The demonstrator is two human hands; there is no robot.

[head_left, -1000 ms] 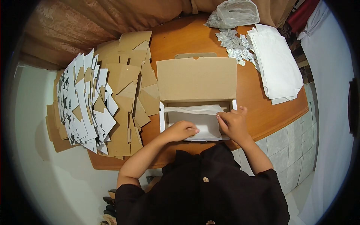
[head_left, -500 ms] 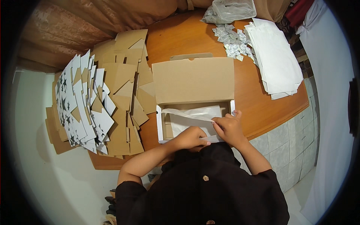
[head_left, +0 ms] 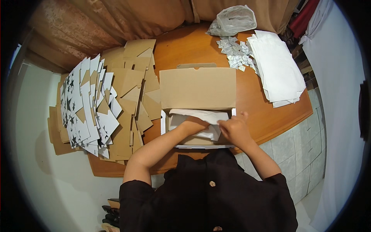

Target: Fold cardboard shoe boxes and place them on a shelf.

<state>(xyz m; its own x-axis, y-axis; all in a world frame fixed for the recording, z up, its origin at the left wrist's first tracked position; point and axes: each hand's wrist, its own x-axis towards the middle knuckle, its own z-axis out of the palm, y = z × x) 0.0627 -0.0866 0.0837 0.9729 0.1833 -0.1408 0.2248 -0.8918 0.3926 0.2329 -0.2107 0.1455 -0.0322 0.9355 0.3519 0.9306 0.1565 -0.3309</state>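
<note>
Both hands have slid deeper into the open cardboard box [head_left: 197, 89] on the bench [head_left: 266, 116]; left hand [head_left: 194, 124] presses flat, open, on white tissue paper [head_left: 201, 116], right hand [head_left: 233, 128] pinches its edge.

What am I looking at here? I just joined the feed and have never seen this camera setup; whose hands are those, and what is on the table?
The view comes from a fisheye camera worn on a person's head, looking down, so straight edges curve. The forearms entering from below are that person's own. Both hands work inside an open brown cardboard box on a round wooden table: the left hand presses down the white tissue paper lining it, while the right hand pinches its edge. To the left lies a fanned heap of flat cardboard blanks with star prints. At top right sit a stack of white paper sheets, small silvery sachets and a clear plastic bag.
</note>
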